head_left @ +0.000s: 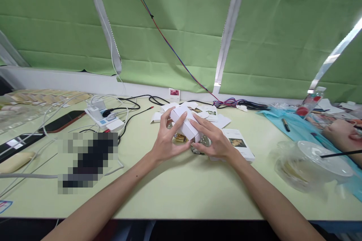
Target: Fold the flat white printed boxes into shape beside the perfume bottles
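Both of my hands hold a small white cardboard box [184, 122] just above the pale green table [175, 188]. My left hand [166, 137] grips its left end with fingers curled round it. My right hand [210, 139] presses on its right side, fingers laid over the top. Under the box sit a small gold item [180, 139] and a clear glass bottle [204, 142], partly hidden. A white box with a flower picture [240, 144] lies to the right of my right hand.
Flat white cartons and cards [209, 115] lie behind the box. A power strip with cables [103, 117] and a phone [63, 120] are at the left. A clear plastic bowl in a bag [311, 162] stands at the right, near another person's hand [341, 133] and a bottle [309, 101].
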